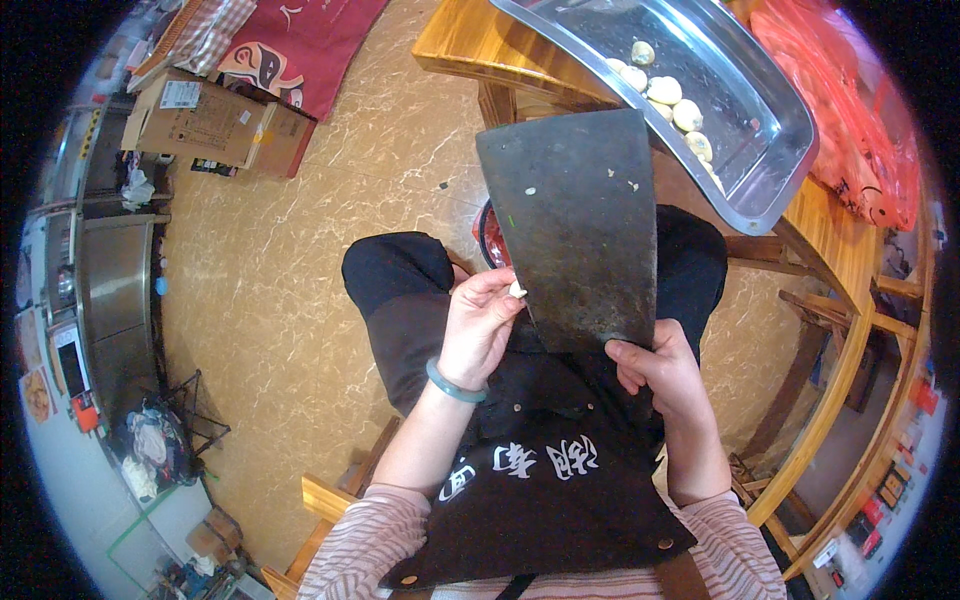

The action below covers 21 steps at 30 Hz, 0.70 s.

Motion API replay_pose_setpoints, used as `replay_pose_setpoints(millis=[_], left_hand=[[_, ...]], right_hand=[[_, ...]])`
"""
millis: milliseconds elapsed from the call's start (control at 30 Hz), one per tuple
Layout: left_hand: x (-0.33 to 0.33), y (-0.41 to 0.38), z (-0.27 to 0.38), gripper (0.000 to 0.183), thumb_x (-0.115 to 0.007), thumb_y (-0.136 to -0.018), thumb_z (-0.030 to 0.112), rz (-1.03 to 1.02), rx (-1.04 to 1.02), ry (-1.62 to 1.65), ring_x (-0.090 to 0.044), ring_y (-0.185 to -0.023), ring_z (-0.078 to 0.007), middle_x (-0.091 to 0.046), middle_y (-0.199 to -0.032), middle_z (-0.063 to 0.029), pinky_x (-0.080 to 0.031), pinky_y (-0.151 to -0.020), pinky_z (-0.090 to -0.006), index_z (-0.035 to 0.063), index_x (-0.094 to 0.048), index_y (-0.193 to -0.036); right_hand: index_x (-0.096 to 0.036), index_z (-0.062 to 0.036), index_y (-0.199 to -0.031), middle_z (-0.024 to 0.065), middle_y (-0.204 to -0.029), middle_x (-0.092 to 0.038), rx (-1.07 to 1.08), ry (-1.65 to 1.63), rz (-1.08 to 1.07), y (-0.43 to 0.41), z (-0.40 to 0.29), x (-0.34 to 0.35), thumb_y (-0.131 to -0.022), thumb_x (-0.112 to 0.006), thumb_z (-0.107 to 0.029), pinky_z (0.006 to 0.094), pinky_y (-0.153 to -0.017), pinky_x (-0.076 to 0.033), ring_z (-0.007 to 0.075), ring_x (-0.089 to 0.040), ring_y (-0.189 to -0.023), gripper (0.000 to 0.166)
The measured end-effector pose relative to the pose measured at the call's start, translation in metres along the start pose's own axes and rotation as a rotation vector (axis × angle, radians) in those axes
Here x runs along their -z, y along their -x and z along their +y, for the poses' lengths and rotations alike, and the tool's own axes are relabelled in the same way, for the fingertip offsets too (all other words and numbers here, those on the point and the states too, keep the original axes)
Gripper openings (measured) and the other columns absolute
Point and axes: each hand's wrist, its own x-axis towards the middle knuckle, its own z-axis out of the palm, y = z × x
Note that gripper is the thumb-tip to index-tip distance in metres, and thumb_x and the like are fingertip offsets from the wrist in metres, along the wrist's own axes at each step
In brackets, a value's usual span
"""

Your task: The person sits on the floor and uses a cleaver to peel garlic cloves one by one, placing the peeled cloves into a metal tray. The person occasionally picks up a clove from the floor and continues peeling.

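Observation:
My right hand (660,362) grips a broad dark cleaver (577,225) near the handle end, its thumb on the lower corner of the blade. The blade points away from me, over my lap and knees. A few pale bits and a green shred stick to its face. Pinched between thumb and fingertips, a small white piece of food (517,289) is in my left hand (486,307), right beside the blade's left edge. Behind the cleaver, a bin with a black rim and red lining (491,236) is partly hidden.
At the upper right, a steel tray (780,150) with several pale, round peeled vegetables (664,90) overhangs the edge of a wooden table (517,64). Beside it lies a full red plastic bag (862,127). Cardboard boxes (199,116) stand at the upper left.

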Motion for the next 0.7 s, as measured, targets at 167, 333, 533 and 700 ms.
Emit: replay_pose_setpoints(millis=[167,333,533,700], left_hand=[[0.002,-0.002,0.015,0.029,-0.069,-0.068,0.009,-0.020,0.112,-0.157,-0.058,-0.085,-0.0150,-0.061,-0.094,-0.0085,-0.046,-0.075,-0.0254,0.0017,-0.059,-0.094],[0.005,-0.001,0.015,0.026,-0.064,-0.067,-0.006,-0.027,0.114,-0.089,-0.059,-0.082,-0.0158,-0.061,-0.093,-0.0105,-0.047,-0.076,-0.0261,-0.0027,-0.058,-0.093],[0.004,-0.001,0.020,0.027,-0.065,-0.067,-0.005,-0.029,0.197,-0.190,-0.059,-0.080,-0.0144,-0.061,-0.092,-0.0102,-0.048,-0.074,-0.0253,-0.0022,-0.058,-0.093],[0.003,-0.001,0.017,0.027,-0.065,-0.070,-0.001,-0.048,0.237,-0.077,-0.059,-0.082,-0.0150,-0.060,-0.092,-0.0104,-0.048,-0.075,-0.0250,-0.0026,-0.056,-0.095]], right_hand=[[-0.048,-0.0039,-0.056,0.0004,-0.046,-0.044,-0.061,-0.007,-0.047,-0.002,-0.001,0.004,-0.074,-0.060,-0.012,0.0240,-0.037,-0.030,0.0086,-0.040,-0.039,0.024],[-0.047,-0.0034,-0.058,-0.0001,-0.045,-0.041,-0.123,-0.084,-0.110,-0.008,-0.002,0.007,-0.072,-0.062,-0.011,0.0243,-0.036,-0.029,0.0095,-0.038,-0.037,0.022],[-0.047,-0.0026,-0.070,-0.0028,-0.043,-0.032,-0.261,-0.295,-0.205,-0.018,0.005,0.013,-0.072,-0.062,-0.008,0.0246,-0.035,-0.025,0.0091,-0.031,-0.034,0.016],[-0.046,-0.0025,-0.078,-0.0029,-0.044,-0.033,-0.337,-0.478,-0.319,-0.027,0.021,0.020,-0.073,-0.059,-0.005,0.0243,-0.035,-0.025,0.0088,-0.031,-0.034,0.014]])
